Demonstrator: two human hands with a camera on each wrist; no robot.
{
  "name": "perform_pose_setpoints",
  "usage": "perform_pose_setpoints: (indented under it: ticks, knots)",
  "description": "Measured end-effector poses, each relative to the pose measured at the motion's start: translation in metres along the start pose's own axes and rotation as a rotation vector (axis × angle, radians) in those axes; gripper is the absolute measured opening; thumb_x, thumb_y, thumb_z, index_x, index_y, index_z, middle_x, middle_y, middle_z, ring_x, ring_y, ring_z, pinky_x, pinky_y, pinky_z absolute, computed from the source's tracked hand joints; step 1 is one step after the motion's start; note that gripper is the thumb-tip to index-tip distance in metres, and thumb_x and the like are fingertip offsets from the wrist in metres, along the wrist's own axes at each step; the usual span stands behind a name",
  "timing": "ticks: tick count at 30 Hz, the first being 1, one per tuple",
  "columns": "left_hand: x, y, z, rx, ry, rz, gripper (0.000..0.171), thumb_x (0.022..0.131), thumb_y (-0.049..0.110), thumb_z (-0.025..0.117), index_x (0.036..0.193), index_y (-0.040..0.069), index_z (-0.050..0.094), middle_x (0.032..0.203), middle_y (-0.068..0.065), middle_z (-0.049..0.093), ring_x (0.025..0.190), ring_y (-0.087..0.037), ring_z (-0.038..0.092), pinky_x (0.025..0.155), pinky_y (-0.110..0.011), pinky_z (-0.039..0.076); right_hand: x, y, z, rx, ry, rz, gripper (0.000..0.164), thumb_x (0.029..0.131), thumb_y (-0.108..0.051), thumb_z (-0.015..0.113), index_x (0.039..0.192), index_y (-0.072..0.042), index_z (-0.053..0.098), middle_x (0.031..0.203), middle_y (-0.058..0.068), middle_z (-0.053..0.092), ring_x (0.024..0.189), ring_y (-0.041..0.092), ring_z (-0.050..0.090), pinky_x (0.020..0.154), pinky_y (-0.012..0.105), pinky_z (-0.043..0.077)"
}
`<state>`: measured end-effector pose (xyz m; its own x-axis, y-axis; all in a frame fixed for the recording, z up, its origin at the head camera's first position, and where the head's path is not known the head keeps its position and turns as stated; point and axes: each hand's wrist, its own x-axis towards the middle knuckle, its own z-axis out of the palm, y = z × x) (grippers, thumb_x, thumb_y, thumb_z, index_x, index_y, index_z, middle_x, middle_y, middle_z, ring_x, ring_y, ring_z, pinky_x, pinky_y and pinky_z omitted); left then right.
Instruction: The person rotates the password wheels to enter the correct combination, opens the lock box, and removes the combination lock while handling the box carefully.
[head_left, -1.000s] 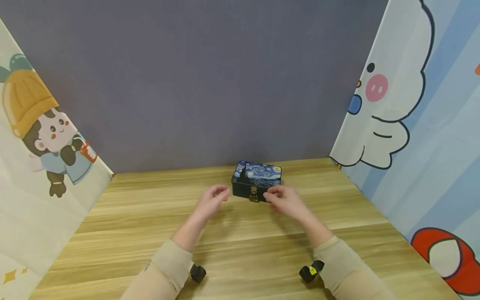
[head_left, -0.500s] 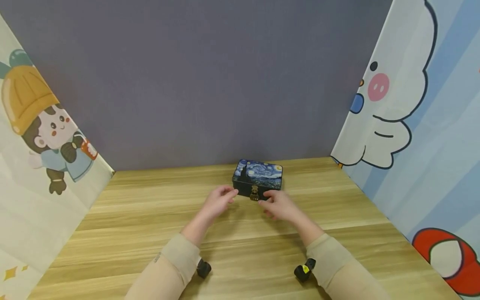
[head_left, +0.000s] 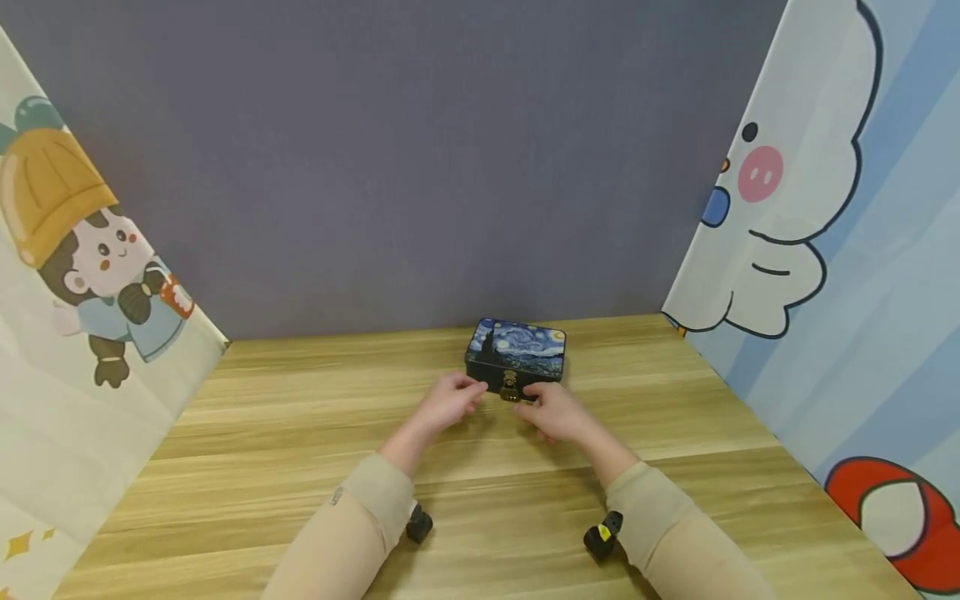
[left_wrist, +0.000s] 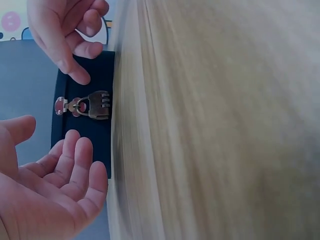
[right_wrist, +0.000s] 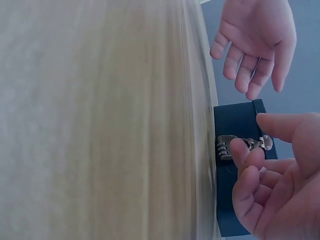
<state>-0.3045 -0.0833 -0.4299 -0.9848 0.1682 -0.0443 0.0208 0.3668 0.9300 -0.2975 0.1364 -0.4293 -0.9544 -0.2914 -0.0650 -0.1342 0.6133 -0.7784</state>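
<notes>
A small dark box (head_left: 517,346) with a swirling blue night-sky painting on its lid stands closed on the table. On its front hangs a bronze combination padlock (left_wrist: 99,105) with number dials, hooked through a metal hasp (left_wrist: 62,106). My left hand (head_left: 448,402) is just in front of the box's left corner, palm inward, fingers loosely bent and holding nothing. To the right of the lock, my right hand (head_left: 558,412) hovers at the front face. In the right wrist view its thumb and loosely curled fingers (right_wrist: 247,190) are spread apart, overlapping the padlock, with nothing visibly gripped.
The wood-grain table (head_left: 300,467) runs back to a grey panel (head_left: 420,167). Cartoon-printed sheets flank it, a left sheet (head_left: 45,350) and a right sheet (head_left: 840,367). A small black device (head_left: 418,523) sits at the left cuff, another black device (head_left: 602,535) at the right.
Both hands have come inward toward the padlock, the left moving right and the right moving slightly left. The box stays in place; the head view has shifted a little.
</notes>
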Motion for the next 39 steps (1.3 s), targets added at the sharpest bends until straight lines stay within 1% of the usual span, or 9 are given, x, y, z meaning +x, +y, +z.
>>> perform_pose_setpoints:
  ticks: [5, 10, 15, 18, 22, 25, 28, 33, 39]
  knots:
    - [0.007, 0.0, 0.003, 0.033, -0.028, -0.018, 0.034, 0.102, 0.029, 0.061, 0.116, -0.001, 0.065, 0.108, -0.018, 0.069, 0.088, -0.028, 0.066, 0.072, -0.038, 0.054, 0.005, 0.004, 0.001, -0.009, 0.004, -0.007, 0.057, 0.099, -0.021, 0.065, 0.143, 0.011, 0.047, 0.07, 0.012, 0.066, 0.041, 0.016, 0.048, 0.041, 0.029, 0.042]
    - [0.012, 0.002, 0.007, 0.084, -0.049, 0.003, 0.03, 0.101, 0.023, 0.061, 0.117, -0.002, 0.066, 0.102, -0.016, 0.069, 0.084, -0.028, 0.067, 0.059, -0.029, 0.049, 0.009, 0.008, 0.002, -0.039, 0.017, -0.034, 0.056, 0.098, -0.02, 0.066, 0.14, 0.012, 0.049, 0.072, 0.008, 0.069, 0.042, 0.013, 0.049, 0.042, 0.027, 0.041]
    - [0.018, 0.002, 0.011, 0.142, -0.061, 0.051, 0.029, 0.096, 0.013, 0.062, 0.117, -0.006, 0.066, 0.093, -0.01, 0.068, 0.075, -0.031, 0.069, 0.055, -0.025, 0.047, 0.011, 0.009, 0.002, -0.088, 0.038, -0.065, 0.053, 0.096, -0.02, 0.068, 0.136, 0.012, 0.054, 0.067, 0.006, 0.066, 0.043, 0.011, 0.05, 0.044, 0.028, 0.042]
    - [0.021, 0.002, 0.013, 0.161, -0.083, 0.063, 0.032, 0.094, 0.008, 0.061, 0.121, -0.009, 0.065, 0.091, -0.011, 0.068, 0.074, -0.032, 0.069, 0.056, -0.025, 0.049, 0.012, 0.008, 0.002, -0.127, 0.05, -0.083, 0.051, 0.095, -0.02, 0.068, 0.134, 0.012, 0.057, 0.068, 0.006, 0.067, 0.046, 0.011, 0.052, 0.049, 0.03, 0.045]
    - [0.026, 0.0, 0.015, 0.194, -0.107, 0.073, 0.034, 0.093, 0.004, 0.058, 0.123, -0.01, 0.064, 0.09, -0.01, 0.068, 0.07, -0.028, 0.067, 0.058, -0.026, 0.051, 0.014, 0.007, 0.002, -0.196, 0.077, -0.118, 0.048, 0.094, -0.021, 0.069, 0.129, 0.011, 0.062, 0.088, 0.012, 0.072, 0.061, 0.014, 0.058, 0.065, 0.034, 0.051]
    - [0.029, 0.0, 0.017, 0.228, -0.121, 0.075, 0.036, 0.091, 0.003, 0.057, 0.125, -0.008, 0.065, 0.089, -0.01, 0.069, 0.066, -0.024, 0.066, 0.056, -0.026, 0.049, 0.016, 0.008, 0.002, -0.223, 0.087, -0.129, 0.045, 0.094, -0.02, 0.07, 0.126, 0.01, 0.064, 0.109, 0.018, 0.071, 0.078, 0.019, 0.063, 0.078, 0.039, 0.052]
    - [0.032, 0.0, 0.018, 0.24, -0.135, 0.072, 0.039, 0.089, 0.002, 0.057, 0.126, -0.008, 0.064, 0.09, -0.013, 0.07, 0.062, -0.02, 0.063, 0.053, -0.025, 0.047, 0.017, 0.01, 0.003, -0.228, 0.09, -0.128, 0.043, 0.094, -0.019, 0.07, 0.124, 0.01, 0.065, 0.117, 0.022, 0.069, 0.094, 0.026, 0.066, 0.086, 0.044, 0.053]
    - [0.036, -0.001, 0.02, 0.239, -0.136, 0.063, 0.039, 0.087, 0.0, 0.057, 0.125, -0.008, 0.065, 0.089, -0.015, 0.071, 0.058, -0.017, 0.06, 0.053, -0.025, 0.046, 0.017, 0.011, 0.004, -0.211, 0.091, -0.129, 0.041, 0.093, -0.018, 0.07, 0.123, 0.01, 0.066, 0.122, 0.023, 0.067, 0.112, 0.034, 0.064, 0.093, 0.047, 0.052]
    - [0.036, 0.002, 0.023, 0.296, -0.139, 0.059, 0.038, 0.086, 0.001, 0.057, 0.123, -0.006, 0.067, 0.089, -0.012, 0.071, 0.058, -0.014, 0.06, 0.056, -0.025, 0.048, 0.018, 0.012, 0.006, -0.181, 0.08, -0.106, 0.041, 0.094, -0.019, 0.07, 0.124, 0.009, 0.066, 0.125, 0.022, 0.066, 0.116, 0.036, 0.062, 0.095, 0.049, 0.051]
